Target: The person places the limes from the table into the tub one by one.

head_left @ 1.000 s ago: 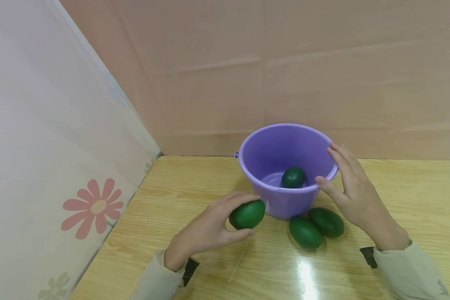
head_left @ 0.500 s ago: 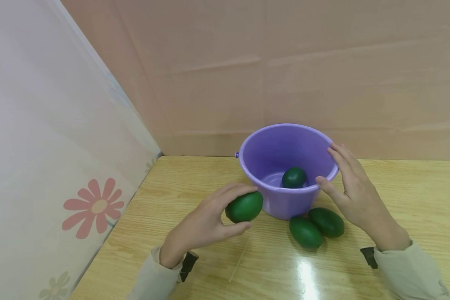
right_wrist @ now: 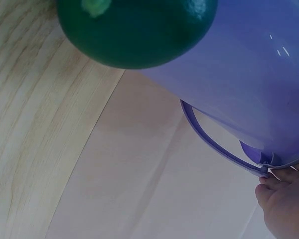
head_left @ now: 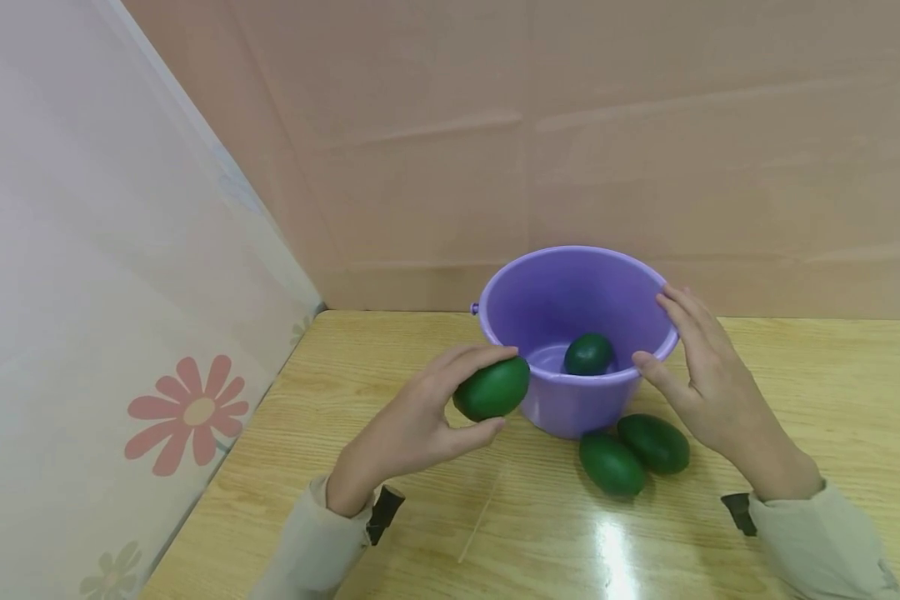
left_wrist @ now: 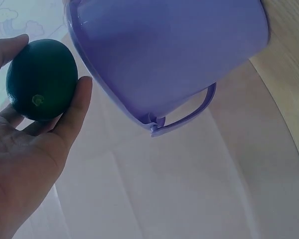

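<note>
In the head view, my left hand (head_left: 412,425) holds a smooth dark green avocado (head_left: 492,390) between thumb and fingers, level with the near left rim of a purple bucket (head_left: 570,407). The left wrist view shows the held avocado (left_wrist: 42,79) beside the bucket's mouth, its small pale stem mark visible. My right hand (head_left: 712,396) grips the bucket's right rim, fingertips and thumb on the edge near the handle's pivot. One avocado (head_left: 588,354) lies on the bucket's floor. Two others, a lighter avocado (head_left: 611,464) and a darker avocado (head_left: 654,444), lie against each other at its front base.
The bucket stands on a wood-grain table (head_left: 330,400), close to a beige cloth backdrop (head_left: 420,167). A pale, flower-printed sheet (head_left: 82,250) borders the table on the left. The purple handle (left_wrist: 192,114) hangs behind the bucket.
My left hand has raised the avocado from low beside the bucket to about rim height. The right hand, the bucket and the other avocados have stayed in place.
</note>
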Demonstrator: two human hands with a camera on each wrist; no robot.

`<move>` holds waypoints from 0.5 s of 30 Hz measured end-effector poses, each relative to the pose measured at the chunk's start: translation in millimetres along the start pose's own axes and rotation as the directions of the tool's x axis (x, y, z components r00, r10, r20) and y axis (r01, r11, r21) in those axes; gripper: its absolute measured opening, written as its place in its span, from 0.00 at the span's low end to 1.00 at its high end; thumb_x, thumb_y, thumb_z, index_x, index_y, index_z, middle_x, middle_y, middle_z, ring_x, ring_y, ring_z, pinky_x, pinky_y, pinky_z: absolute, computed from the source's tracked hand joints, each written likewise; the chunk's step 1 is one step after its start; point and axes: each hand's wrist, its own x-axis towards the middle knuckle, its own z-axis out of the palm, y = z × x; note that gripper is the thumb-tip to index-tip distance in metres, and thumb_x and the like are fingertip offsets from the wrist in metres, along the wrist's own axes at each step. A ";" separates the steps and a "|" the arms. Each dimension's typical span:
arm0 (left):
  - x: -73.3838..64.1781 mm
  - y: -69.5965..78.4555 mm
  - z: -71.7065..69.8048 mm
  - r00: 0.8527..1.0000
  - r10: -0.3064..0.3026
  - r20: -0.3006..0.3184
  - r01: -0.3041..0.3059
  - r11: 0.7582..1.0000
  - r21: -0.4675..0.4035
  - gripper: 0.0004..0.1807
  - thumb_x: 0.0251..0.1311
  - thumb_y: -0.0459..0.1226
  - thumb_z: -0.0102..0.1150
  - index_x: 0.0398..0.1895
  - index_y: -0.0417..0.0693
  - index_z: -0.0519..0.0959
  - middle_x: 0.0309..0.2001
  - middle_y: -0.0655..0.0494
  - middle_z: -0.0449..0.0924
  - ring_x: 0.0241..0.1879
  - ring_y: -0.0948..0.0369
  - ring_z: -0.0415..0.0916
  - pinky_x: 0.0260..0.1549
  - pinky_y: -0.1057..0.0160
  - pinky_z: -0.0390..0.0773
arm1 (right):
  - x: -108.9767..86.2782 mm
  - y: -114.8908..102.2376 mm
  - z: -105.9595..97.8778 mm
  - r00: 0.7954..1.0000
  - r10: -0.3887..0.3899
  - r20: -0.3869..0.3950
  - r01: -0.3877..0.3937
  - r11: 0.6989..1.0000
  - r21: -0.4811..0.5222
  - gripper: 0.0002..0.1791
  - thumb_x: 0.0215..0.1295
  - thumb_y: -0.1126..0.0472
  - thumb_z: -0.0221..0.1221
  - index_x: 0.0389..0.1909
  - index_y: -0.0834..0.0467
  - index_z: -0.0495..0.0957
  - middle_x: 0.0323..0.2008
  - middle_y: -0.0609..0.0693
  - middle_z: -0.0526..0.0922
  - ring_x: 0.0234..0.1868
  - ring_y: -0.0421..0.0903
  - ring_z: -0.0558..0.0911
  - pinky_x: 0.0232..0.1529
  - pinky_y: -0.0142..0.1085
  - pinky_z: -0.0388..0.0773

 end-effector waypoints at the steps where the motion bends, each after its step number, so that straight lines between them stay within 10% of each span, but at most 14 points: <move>1: 1.5 -1.2 0.2 1.000 0.006 -0.006 -0.006 1.000 -0.003 0.35 0.56 0.33 0.68 0.68 0.48 0.69 0.64 0.50 0.73 0.58 0.57 0.75 0.53 0.66 0.81 | 0.0 -0.1 0.0 1.000 -0.001 -0.001 0.001 1.000 -0.001 0.38 0.70 0.54 0.57 0.75 0.63 0.55 0.77 0.61 0.53 0.79 0.63 0.47 0.73 0.68 0.45; 15: 22.2 -7.1 -1.6 0.999 0.024 -0.047 -0.024 1.000 -0.014 0.34 0.57 0.34 0.68 0.68 0.45 0.69 0.62 0.49 0.74 0.58 0.58 0.74 0.53 0.65 0.81 | 0.0 0.3 -0.1 1.000 0.001 -0.003 -0.001 1.000 0.001 0.38 0.70 0.54 0.57 0.75 0.63 0.56 0.77 0.60 0.54 0.79 0.62 0.48 0.73 0.68 0.45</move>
